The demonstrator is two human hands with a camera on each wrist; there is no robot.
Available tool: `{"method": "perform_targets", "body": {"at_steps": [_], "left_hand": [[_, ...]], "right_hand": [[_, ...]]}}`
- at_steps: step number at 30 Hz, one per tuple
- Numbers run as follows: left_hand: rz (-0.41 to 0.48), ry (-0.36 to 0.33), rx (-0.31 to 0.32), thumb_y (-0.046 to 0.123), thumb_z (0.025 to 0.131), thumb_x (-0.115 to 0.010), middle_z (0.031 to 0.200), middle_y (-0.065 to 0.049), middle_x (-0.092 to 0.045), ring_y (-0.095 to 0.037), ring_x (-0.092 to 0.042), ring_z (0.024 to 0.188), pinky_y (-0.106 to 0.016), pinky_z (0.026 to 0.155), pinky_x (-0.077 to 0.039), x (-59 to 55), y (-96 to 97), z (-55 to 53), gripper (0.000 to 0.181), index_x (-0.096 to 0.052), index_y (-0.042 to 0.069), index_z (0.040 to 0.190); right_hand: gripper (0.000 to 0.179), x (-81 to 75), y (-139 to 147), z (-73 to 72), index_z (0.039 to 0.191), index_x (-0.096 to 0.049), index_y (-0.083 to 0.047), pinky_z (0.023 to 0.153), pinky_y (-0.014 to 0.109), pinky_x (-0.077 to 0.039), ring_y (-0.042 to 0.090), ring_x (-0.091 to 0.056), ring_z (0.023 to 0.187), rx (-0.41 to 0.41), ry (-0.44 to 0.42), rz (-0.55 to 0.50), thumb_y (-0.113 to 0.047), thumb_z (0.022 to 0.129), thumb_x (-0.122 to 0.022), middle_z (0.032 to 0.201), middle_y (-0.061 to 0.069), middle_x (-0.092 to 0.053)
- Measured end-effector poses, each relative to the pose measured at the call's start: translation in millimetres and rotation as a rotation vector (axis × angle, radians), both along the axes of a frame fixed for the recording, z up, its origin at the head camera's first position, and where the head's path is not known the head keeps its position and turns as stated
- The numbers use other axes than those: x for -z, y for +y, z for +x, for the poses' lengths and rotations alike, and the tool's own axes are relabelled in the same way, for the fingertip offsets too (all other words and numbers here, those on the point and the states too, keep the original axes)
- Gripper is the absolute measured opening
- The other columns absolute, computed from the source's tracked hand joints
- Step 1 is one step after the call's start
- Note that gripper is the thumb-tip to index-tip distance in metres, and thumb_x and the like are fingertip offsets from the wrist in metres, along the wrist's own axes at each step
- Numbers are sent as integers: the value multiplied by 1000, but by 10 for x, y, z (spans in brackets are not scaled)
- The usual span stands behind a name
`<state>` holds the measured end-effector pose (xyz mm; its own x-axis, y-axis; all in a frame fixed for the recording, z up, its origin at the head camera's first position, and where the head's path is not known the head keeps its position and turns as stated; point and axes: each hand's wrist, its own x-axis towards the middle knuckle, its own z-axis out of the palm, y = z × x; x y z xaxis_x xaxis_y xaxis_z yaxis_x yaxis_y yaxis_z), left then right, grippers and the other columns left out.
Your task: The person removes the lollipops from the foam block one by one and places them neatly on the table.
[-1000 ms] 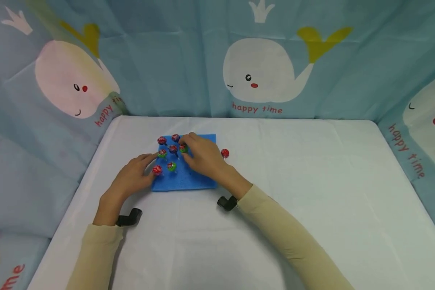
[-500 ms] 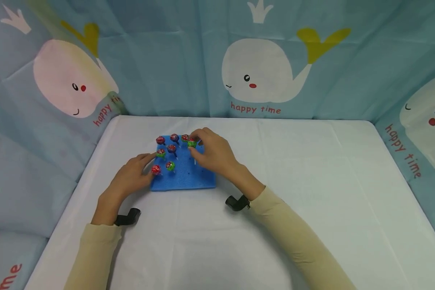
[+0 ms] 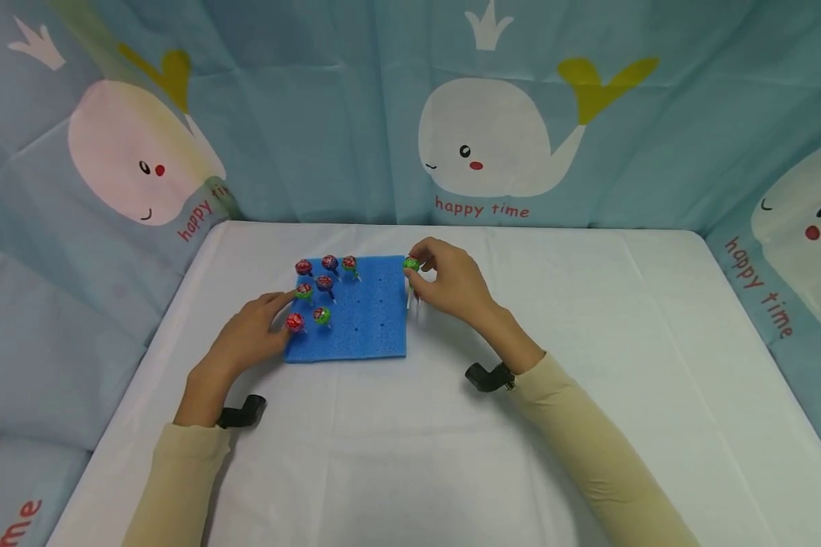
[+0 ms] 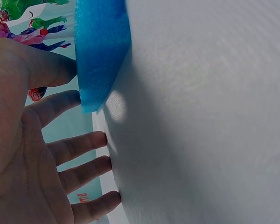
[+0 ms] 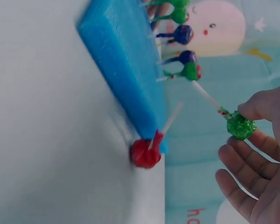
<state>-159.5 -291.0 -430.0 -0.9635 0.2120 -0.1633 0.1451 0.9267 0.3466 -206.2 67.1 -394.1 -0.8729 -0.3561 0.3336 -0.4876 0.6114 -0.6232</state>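
Observation:
My right hand point(image 3: 451, 281) pinches a green-wrapped lollipop point(image 5: 241, 125) by its head, just past the right edge of a blue foam block point(image 3: 376, 342). Its white stick points down in the head view. A red lollipop point(image 5: 146, 153) lies on the table beside the block, below this hand; in the head view the hand mostly covers it. My left hand point(image 3: 249, 327) rests at the block's left edge, thumb and index finger touching the foam and the other fingers spread. Several lollipops stand in the block's left part, among them a red one point(image 3: 295, 323) and a green one point(image 3: 321, 315).
Small holes dot the right part of the block. A white cloth covers the table point(image 3: 588, 319). Behind and at the sides hangs a blue curtain point(image 3: 301, 137) with whale prints. Each wrist bears a black camera mount point(image 3: 242, 412).
My right hand has moved right with the green lollipop, from over the foam block to beyond its right edge. The left hand stays at the block's left edge.

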Motion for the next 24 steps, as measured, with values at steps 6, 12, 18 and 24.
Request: {"method": "perform_targets", "body": {"at_steps": [6,12,18,24], "left_hand": [[2,-3,-12,22,99,-57,162,-30,-42,-56,-40,148,-76,118,-35,16,-9,-2,66,-41,6,161],[3,-8,2,22,99,-55,162,-30,-42,-55,-39,150,-75,120,-35,42,31,-23,66,-41,6,162],[3,0,-12,22,100,-55,163,-29,-43,-55,-39,150,-74,120,-34,27,33,-28,65,-41,6,162],[-7,-6,-3,23,101,-55,163,-30,-42,-55,-39,150,-75,120,-34,-3,-3,-12,65,-41,6,162]], "right_hand": [[26,72,141,5,119,-69,-7,90,41,-61,24,-74,99,26,-37,6,-22,98,-73,114,8,-75],[29,146,291,32,122,-68,-4,90,45,-62,27,-75,99,59,-56,10,-20,98,-73,112,11,-75],[26,247,337,18,118,-69,-7,88,46,-61,26,-74,99,72,-78,19,-23,97,-73,111,10,-75],[26,354,317,21,118,-70,-8,87,46,-62,25,-74,101,89,-101,58,-25,98,-72,111,9,-76]]}}
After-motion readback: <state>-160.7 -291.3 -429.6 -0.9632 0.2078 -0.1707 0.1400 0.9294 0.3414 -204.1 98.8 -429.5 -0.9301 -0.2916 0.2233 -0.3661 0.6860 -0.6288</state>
